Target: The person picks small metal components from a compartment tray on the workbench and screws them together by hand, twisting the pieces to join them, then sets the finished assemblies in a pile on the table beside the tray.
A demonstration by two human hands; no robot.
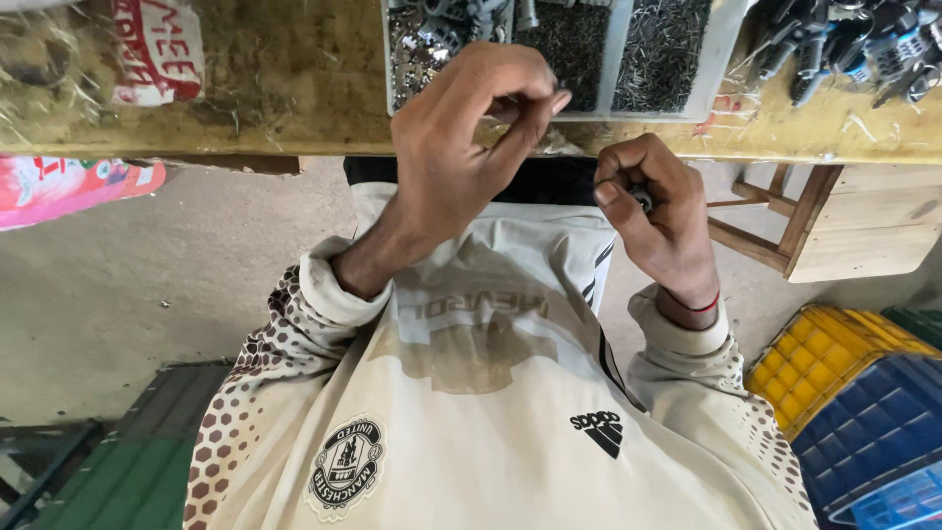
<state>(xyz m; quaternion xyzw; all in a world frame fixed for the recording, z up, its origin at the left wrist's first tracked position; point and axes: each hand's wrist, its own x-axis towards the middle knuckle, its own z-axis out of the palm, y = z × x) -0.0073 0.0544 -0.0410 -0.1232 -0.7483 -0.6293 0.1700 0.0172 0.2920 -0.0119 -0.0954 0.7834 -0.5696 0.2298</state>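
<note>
Assembly step, it seems: left hand (pixel 461 147) pinches something tiny, perhaps a pin, below the tray (pixel 608 108); right hand (pixel 657 211) grips a small dark part (pixel 642 199), needing careful alignment.

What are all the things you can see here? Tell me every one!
Workbench: one, yellowish wood, across the top.
Parts tray: one, pale, compartments of small dark metal bits, on the bench.
Dark parts pile: several, black and blue, bench top right.
Wooden stool: one, right, under the bench.
Crates: yellow and blue, bottom right.
Pink bag: one, left.
Left hand: pinching something tiny, over the tray.
Right hand: closed around a small dark part.
</note>
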